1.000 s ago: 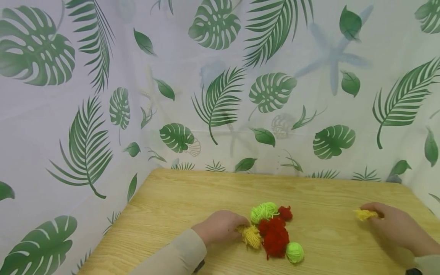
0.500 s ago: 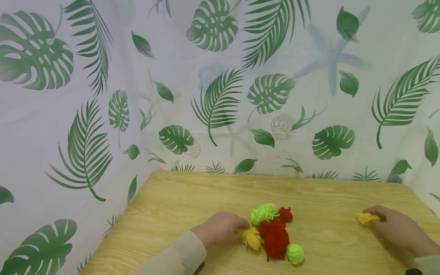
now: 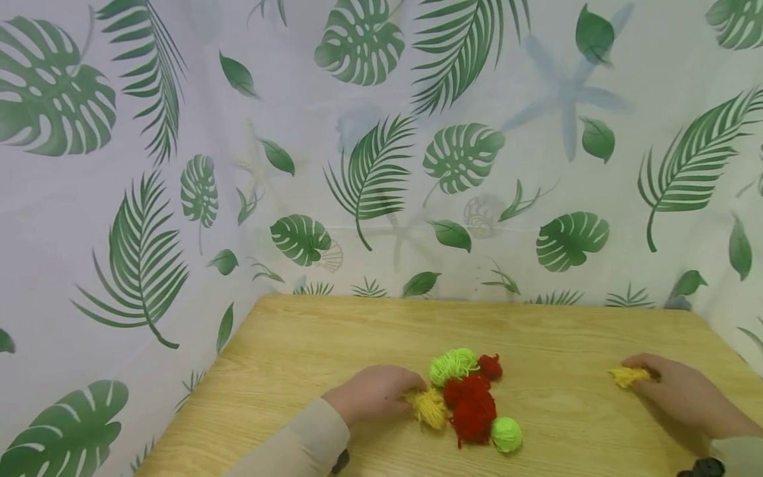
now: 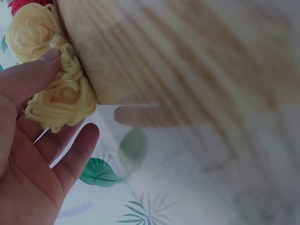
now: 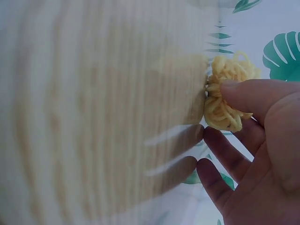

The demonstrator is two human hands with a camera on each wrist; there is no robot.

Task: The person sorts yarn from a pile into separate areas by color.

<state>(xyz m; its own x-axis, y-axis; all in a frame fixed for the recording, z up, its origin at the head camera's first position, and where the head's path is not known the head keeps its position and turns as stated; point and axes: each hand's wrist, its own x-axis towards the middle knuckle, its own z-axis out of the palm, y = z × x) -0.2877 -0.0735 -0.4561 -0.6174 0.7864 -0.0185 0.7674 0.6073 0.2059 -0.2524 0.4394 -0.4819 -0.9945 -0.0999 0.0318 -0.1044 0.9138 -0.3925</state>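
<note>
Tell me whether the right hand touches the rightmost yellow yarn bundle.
Touching. The right wrist view shows the right hand with its thumb pressed on the yellow yarn bundle.

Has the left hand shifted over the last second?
No, not noticeably: judged against the table, the left hand keeps its place; the whole head view shifted slightly.

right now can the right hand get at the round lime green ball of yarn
Probably yes: in the head view only tabletop lies between the right hand and the green ball. But that hand pinches a yellow yarn bundle, which it would likely need to set down first.
</note>
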